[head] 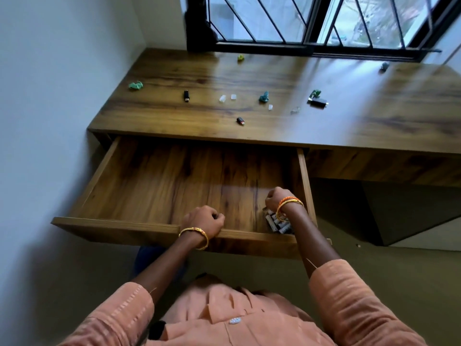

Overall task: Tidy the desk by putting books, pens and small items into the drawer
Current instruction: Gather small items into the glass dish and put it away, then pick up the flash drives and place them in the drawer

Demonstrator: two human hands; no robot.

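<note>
Over the open drawer [154,181], left hand [203,219] resting on its front edge, fingers curled, holding nothing, right hand [277,197] in a fist above a small pack [278,223] in the drawer's near right corner, grip hidden, little items [264,96] on the desk [349,116].

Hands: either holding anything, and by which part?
Left hand grips the drawer by its front edge. Right hand is curled inside the drawer; contents can't be told.

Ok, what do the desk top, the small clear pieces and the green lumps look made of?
Desk top: wood or wood-look laminate, satin, with grain and window glare. Clear pieces: probably plastic, translucent; too small to be sure. Green lumps: likely crumpled paper or foil, creased.
</note>
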